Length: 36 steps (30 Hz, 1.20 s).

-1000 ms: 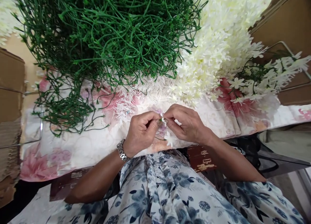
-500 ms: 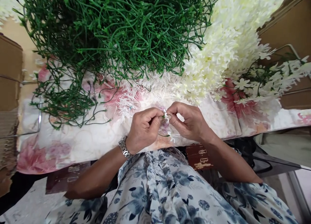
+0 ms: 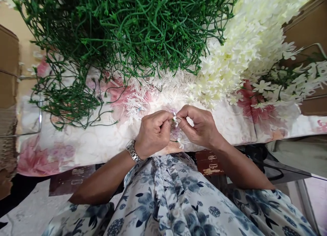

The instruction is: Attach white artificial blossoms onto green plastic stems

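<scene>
White flower (image 3: 175,121), seen in the head view, sits between my fingertips, just above the near edge of the table (image 3: 94,145), roughly midway across my body. My left hand (image 3: 170,121) is closed to a pinch, thumb against forefinger with the other fingers curled in, holding the flower from its left side. My right hand (image 3: 178,119) meets it from the right in a similar small pinch; my fingertips hide exactly where each one grips. Something this small leaves room for only finger and thumb, I judge, and bringing both hands together in front of me probably steadies it. Below them, a second white flower (image 3: 182,142) shows at the end of a thin green stem (image 3: 174,141), which seems to run back under my left hand.

Far from me, the big heap of green stems (image 3: 153,34) spreads across the left and middle, with white spiky pieces (image 3: 135,106) at its near edge. Pale yellow-white blossoms (image 3: 227,63) are heaped to its right, and a smaller green clump (image 3: 71,106) lies to the near left. Kept in separate piles like this, each kind is presumably easy to reach. Flowered sprays (image 3: 286,82) rest at the far right, beside a cardboard box (image 3: 306,34).
</scene>
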Available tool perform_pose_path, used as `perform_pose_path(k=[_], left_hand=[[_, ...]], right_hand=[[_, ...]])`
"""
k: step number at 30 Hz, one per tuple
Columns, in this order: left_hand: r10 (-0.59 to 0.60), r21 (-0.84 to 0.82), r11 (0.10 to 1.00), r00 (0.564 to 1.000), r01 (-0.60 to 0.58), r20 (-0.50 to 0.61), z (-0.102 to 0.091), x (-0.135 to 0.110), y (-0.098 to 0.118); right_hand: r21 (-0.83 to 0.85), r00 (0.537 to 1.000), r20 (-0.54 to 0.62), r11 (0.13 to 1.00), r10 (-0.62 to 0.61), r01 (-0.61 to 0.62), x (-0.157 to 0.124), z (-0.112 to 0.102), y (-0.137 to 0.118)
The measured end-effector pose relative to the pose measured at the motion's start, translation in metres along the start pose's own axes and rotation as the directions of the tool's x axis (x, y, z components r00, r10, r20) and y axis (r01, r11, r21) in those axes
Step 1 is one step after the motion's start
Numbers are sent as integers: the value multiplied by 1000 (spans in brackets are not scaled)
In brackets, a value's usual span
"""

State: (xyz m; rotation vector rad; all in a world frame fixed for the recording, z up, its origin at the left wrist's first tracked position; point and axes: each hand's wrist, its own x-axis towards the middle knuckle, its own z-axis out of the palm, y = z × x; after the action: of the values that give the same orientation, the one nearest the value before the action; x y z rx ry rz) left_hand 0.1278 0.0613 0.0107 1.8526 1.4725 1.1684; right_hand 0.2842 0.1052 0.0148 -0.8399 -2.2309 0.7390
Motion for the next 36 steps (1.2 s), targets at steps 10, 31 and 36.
perform_pose_path(k=[10,31,36], left_hand=[[-92,-75,993,996,92,-4,1,0,-2],[-13,-179,984,1000,12,-3,-4,3,4],[32,-173,985,999,-30,8,-4,1,3]], right_hand=[[5,999,2,999,-51,51,4,1,2],[156,984,175,988,-32,4,5,-36,-1],[183,975,216,983,-42,2,5,-36,0]])
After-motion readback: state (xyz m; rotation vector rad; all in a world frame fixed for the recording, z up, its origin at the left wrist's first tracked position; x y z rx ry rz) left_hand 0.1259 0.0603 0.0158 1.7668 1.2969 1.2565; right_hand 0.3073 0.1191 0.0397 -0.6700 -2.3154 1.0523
